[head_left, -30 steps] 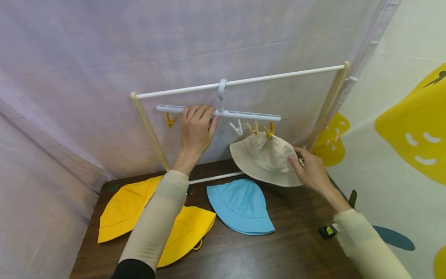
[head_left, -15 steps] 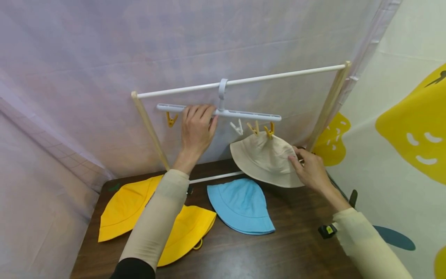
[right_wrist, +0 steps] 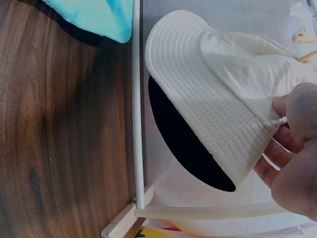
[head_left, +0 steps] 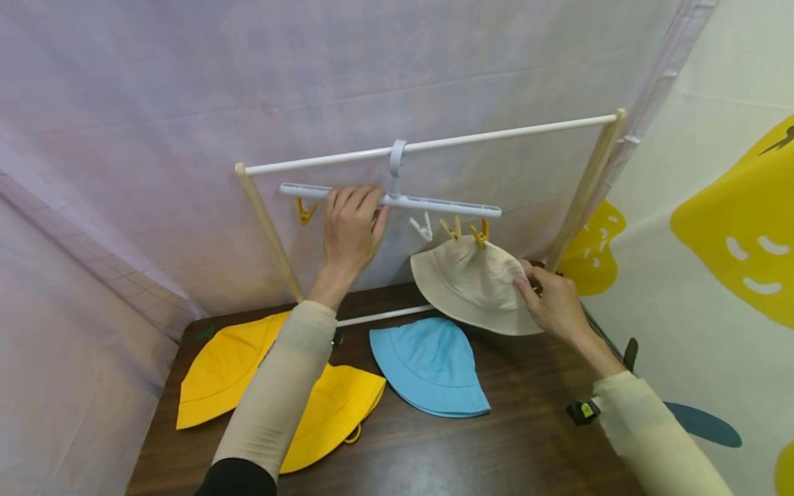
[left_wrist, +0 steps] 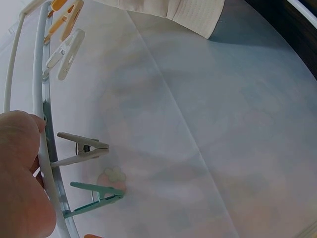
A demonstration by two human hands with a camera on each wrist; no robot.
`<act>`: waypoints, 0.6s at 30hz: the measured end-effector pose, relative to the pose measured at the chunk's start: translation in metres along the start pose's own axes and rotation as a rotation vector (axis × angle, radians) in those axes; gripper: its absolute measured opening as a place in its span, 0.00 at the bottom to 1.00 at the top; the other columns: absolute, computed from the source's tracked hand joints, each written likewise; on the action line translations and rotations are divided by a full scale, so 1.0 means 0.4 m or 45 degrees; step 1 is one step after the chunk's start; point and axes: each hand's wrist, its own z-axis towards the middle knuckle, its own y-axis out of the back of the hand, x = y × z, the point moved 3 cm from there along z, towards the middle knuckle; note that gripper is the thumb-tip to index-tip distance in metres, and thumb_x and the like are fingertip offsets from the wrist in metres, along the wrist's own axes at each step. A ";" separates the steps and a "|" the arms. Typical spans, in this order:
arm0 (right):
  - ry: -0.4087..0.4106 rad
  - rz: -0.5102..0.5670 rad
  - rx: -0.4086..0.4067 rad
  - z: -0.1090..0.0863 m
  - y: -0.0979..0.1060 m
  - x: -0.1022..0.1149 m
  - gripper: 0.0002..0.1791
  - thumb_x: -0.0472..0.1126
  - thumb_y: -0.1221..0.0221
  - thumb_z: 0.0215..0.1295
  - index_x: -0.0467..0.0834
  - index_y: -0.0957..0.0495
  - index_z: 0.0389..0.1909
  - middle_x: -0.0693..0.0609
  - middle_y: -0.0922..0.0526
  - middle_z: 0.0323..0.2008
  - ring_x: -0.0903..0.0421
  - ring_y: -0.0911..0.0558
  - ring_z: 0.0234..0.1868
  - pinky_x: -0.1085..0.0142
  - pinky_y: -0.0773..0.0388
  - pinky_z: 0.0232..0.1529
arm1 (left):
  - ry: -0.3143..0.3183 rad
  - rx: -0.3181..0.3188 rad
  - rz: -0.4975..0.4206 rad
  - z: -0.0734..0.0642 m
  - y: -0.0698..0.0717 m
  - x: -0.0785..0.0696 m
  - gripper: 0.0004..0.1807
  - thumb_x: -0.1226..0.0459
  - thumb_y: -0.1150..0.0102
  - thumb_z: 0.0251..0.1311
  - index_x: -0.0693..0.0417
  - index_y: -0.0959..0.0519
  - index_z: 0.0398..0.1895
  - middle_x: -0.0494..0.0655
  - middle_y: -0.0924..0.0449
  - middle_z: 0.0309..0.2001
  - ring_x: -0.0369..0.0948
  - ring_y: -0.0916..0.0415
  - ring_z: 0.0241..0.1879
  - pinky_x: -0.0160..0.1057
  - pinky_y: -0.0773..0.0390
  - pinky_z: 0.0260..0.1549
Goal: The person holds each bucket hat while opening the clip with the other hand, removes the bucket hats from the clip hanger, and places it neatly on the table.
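Note:
A beige bucket hat [head_left: 474, 282] hangs from an orange clip [head_left: 480, 233] near the right end of a pale hanger [head_left: 443, 205]. My right hand [head_left: 554, 300] pinches the hat's right side between thumb and fingers; the right wrist view shows its dark underside. With my left hand [head_left: 352, 227] I grip the hanger's bar left of its hook, which sits over the rack's white rod [head_left: 496, 138]. Beside my left hand, in the left wrist view, are a grey clip [left_wrist: 81, 148] and a green clip [left_wrist: 96, 197], both holding nothing. A white clip [head_left: 422, 226] hangs further right.
On the dark wooden table [head_left: 496, 448] lie a blue bucket hat [head_left: 431, 368] and two yellow bucket hats, one at the left [head_left: 229, 368] and one nearer [head_left: 338, 410], partly behind my left forearm. The rack's wooden posts [head_left: 583, 193] stand on both sides, with a curtain behind.

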 end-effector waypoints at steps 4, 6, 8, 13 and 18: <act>-0.009 0.001 0.008 -0.001 -0.002 -0.002 0.06 0.35 0.29 0.76 0.34 0.13 0.40 0.43 0.12 0.28 0.51 0.18 0.28 0.63 0.24 0.31 | -0.008 -0.009 0.002 -0.001 0.000 0.000 0.13 0.60 0.27 0.75 0.56 0.09 0.56 0.50 0.05 0.55 0.52 0.12 0.56 0.54 0.22 0.66; -0.014 0.002 0.013 -0.002 -0.001 -0.003 0.06 0.35 0.29 0.76 0.35 0.13 0.41 0.43 0.12 0.28 0.51 0.18 0.29 0.63 0.23 0.31 | -0.016 -0.016 0.003 0.000 0.000 -0.001 0.12 0.60 0.27 0.75 0.56 0.09 0.56 0.50 0.05 0.55 0.52 0.12 0.56 0.54 0.22 0.66; -0.020 0.009 0.019 -0.003 0.001 -0.003 0.06 0.35 0.29 0.76 0.35 0.13 0.41 0.43 0.12 0.29 0.51 0.18 0.29 0.64 0.23 0.31 | -0.018 -0.014 0.002 0.001 -0.001 -0.003 0.13 0.60 0.28 0.76 0.56 0.09 0.56 0.50 0.05 0.55 0.52 0.12 0.57 0.54 0.22 0.67; -0.017 0.015 0.014 -0.008 0.005 -0.001 0.06 0.34 0.29 0.76 0.34 0.13 0.41 0.42 0.11 0.29 0.51 0.17 0.29 0.64 0.21 0.31 | -0.012 0.003 -0.008 0.002 -0.005 -0.003 0.13 0.60 0.28 0.76 0.56 0.09 0.57 0.50 0.06 0.56 0.52 0.12 0.58 0.55 0.23 0.71; -0.018 0.012 0.006 -0.013 0.006 0.000 0.06 0.34 0.28 0.75 0.34 0.12 0.39 0.43 0.11 0.28 0.52 0.18 0.28 0.65 0.22 0.30 | -0.010 0.007 -0.015 0.001 -0.009 0.000 0.13 0.61 0.28 0.75 0.57 0.09 0.57 0.51 0.06 0.57 0.52 0.12 0.59 0.57 0.24 0.75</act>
